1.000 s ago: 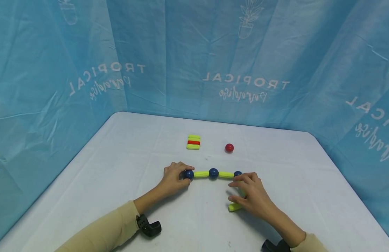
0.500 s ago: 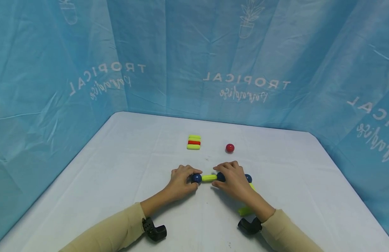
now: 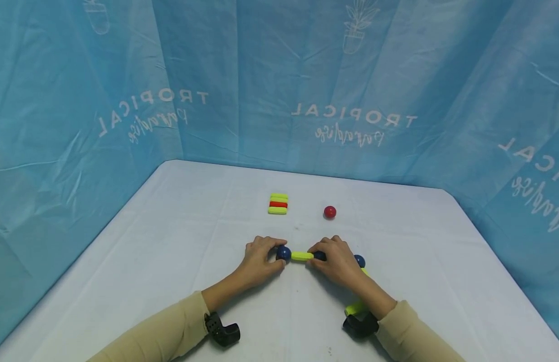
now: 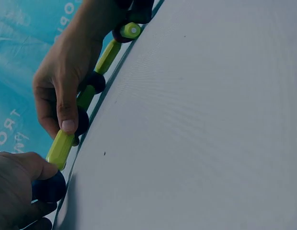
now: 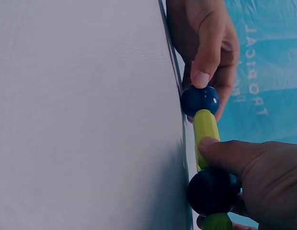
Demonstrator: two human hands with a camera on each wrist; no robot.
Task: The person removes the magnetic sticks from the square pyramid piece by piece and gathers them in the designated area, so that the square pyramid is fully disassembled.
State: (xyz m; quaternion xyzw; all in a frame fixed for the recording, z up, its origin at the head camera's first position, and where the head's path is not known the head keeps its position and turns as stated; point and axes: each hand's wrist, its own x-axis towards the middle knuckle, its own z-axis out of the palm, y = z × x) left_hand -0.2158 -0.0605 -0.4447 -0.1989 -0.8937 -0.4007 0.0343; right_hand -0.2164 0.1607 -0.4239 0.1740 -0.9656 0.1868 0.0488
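While the white table (image 3: 171,241) gives plenty of flat room, the risk sits in the small joints of the ball-and-rod chain (image 3: 302,256), which lies near the table's middle, just in front of the person. Going big to small:

Chain as a whole: it bends back toward the person on the right side, w/ a far blue ball (image 3: 359,261) and a loose-looking green end rod (image 3: 354,307) trailing by the right wrist. If either hand pulls or twists hard, that tail prob. swings or drops off; the sleeve could also drag it.

Left hand (image 3: 258,261): fingers curled round the left blue ball (image 3: 283,252), thumb on top per the right wrist view. Ball is round & smooth, so a squeeze off-centre may squirt it out sideways.

Right hand (image 3: 335,259): pinching the middle blue ball (image 5: 213,190), thumb tip resting on the green rod (image 3: 302,256) between the two balls. Pushing at an angle could pop the rod off one ball; can't tell how firmly the ends seat.

Spare rod stack (image 3: 278,203) & red ball (image 3: 330,212) sit well apart behind, so no hazard there, though the red ball would roll if bumped.
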